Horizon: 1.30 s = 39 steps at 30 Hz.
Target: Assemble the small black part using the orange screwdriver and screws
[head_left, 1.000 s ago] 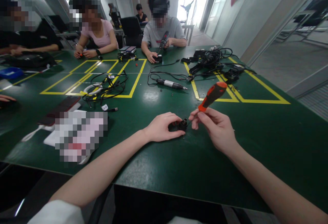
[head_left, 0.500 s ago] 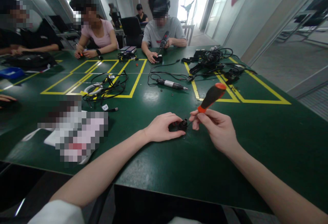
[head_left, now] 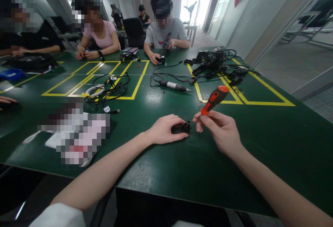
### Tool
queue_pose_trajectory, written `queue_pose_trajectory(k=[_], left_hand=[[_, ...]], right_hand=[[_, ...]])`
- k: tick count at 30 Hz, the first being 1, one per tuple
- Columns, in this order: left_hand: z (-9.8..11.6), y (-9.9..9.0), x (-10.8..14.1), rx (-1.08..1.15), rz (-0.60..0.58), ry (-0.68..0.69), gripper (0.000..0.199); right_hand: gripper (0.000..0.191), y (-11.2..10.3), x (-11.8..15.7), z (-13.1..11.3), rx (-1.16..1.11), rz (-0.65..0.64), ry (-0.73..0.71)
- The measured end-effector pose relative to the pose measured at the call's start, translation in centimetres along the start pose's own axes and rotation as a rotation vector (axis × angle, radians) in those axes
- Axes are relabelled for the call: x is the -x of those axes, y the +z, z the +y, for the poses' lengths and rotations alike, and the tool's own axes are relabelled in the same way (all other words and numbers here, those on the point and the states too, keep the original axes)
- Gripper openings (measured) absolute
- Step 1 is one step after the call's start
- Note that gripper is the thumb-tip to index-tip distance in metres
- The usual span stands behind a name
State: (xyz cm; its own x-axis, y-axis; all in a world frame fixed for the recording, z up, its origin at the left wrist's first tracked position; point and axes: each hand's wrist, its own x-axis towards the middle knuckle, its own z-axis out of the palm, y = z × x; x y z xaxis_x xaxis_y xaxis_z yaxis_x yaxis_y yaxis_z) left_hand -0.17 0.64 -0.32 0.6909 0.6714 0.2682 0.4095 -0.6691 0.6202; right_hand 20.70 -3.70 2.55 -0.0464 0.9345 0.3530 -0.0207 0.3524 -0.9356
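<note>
My left hand (head_left: 166, 129) is closed round a small black part (head_left: 184, 128) on the green table (head_left: 156, 164), thumb in front and fingers behind. A short metal tube-like end sticks up from that part. My right hand (head_left: 223, 130) grips an orange and dark grey screwdriver (head_left: 215, 99) low on its handle, between thumb and fingers. The screwdriver leans, handle up to the right, and its thin shaft runs down to the right side of the black part. Whether the tip sits in a screw is too small to tell.
Beyond my hands lies a corded electric screwdriver (head_left: 173, 85). Tangled black cables (head_left: 213, 62) are at the back right, more cables (head_left: 109, 88) at the left. A blurred pink and white item (head_left: 85, 138) lies front left. Several people sit around the table.
The screwdriver handle has turned about its own axis, showing a different orange and dark pattern. Both hands have stayed almost in place.
</note>
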Motion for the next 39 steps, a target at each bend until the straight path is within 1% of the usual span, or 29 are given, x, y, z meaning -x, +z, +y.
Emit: queue_pose_trajectory(k=[3, 10, 16, 19, 22, 27, 30, 34, 39], left_hand=[[-0.06, 0.0, 0.0, 0.001, 0.003, 0.001, 0.029], [-0.09, 0.02, 0.06, 0.001, 0.004, 0.001, 0.03], [-0.14, 0.03, 0.08, 0.004, 0.006, 0.001, 0.03], [-0.15, 0.03, 0.07, 0.007, 0.013, 0.009, 0.03], [-0.13, 0.02, 0.06, 0.014, 0.017, 0.017, 0.03], [-0.1, -0.08, 0.02, 0.01, 0.016, 0.018, 0.029], [-0.16, -0.09, 0.01, 0.006, 0.016, 0.035, 0.029], [-0.22, -0.01, 0.09, 0.011, 0.022, 0.029, 0.028], [-0.22, 0.09, 0.17, 0.004, 0.024, 0.022, 0.03]], right_hand=[[0.038, 0.09, 0.13, -0.02, -0.017, 0.007, -0.001], [0.039, 0.12, 0.02, -0.37, 0.055, 0.008, -0.006], [0.039, 0.16, 0.07, -0.08, -0.029, -0.003, -0.006], [0.038, 0.17, 0.12, -0.24, 0.023, 0.018, -0.001], [0.036, 0.12, 0.09, -0.38, 0.055, 0.008, 0.008], [0.037, 0.11, 0.04, -0.07, -0.029, -0.019, 0.001], [0.034, 0.13, 0.11, 0.12, -0.073, -0.002, -0.006], [0.034, 0.0, 0.09, -0.01, 0.005, 0.025, 0.008], [0.039, -0.13, -0.1, -0.19, 0.031, -0.014, -0.011]])
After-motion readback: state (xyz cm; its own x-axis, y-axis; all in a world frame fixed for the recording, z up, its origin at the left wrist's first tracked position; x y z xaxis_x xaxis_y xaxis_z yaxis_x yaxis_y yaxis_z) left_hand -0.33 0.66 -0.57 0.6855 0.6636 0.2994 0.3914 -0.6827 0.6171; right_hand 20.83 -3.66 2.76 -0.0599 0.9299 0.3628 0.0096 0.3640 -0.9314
